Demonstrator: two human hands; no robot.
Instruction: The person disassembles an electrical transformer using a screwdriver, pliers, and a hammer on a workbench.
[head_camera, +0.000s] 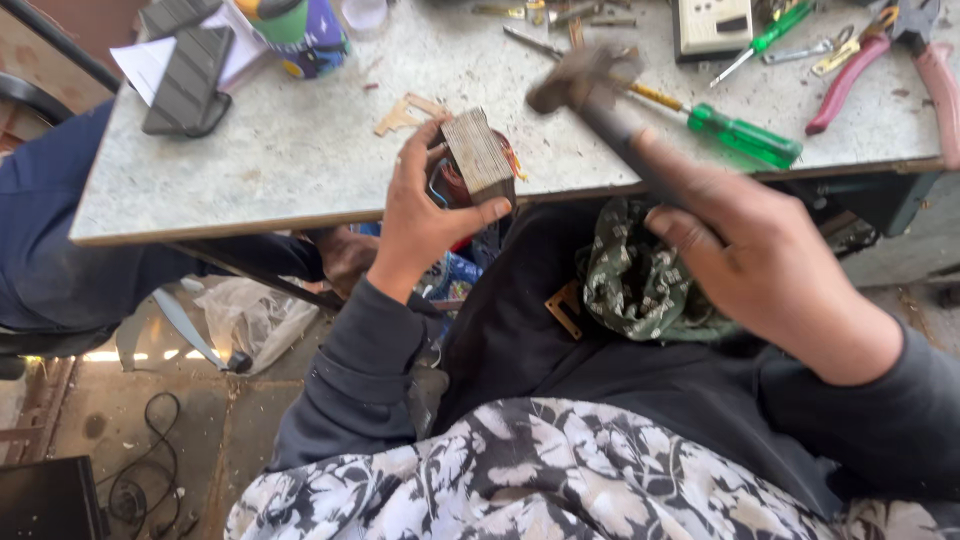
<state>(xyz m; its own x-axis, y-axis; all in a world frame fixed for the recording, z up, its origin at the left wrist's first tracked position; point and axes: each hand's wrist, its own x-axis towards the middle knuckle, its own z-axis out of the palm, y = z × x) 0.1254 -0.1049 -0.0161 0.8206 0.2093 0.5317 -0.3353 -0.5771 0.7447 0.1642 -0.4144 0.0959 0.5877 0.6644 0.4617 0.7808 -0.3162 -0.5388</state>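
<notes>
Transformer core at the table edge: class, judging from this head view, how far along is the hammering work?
Done: loose metal plates lie on the table. In hand: the left hand steadies the transformer core at the edge, and the right hand holds a raised, blurred hammer. Left: the plate stack remains assembled around its coil.

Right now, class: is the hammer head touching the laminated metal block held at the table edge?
Apart. The head view shows bare tabletop between the blurred hammer head and the laminated metal block, which the left hand grips.

left hand (425, 225) grips laminated transformer core (480, 155) at surface (300, 150) edge | right hand (760, 260) holds blurred hammer (590, 85) above | green screwdriver (740, 132) beside
</notes>
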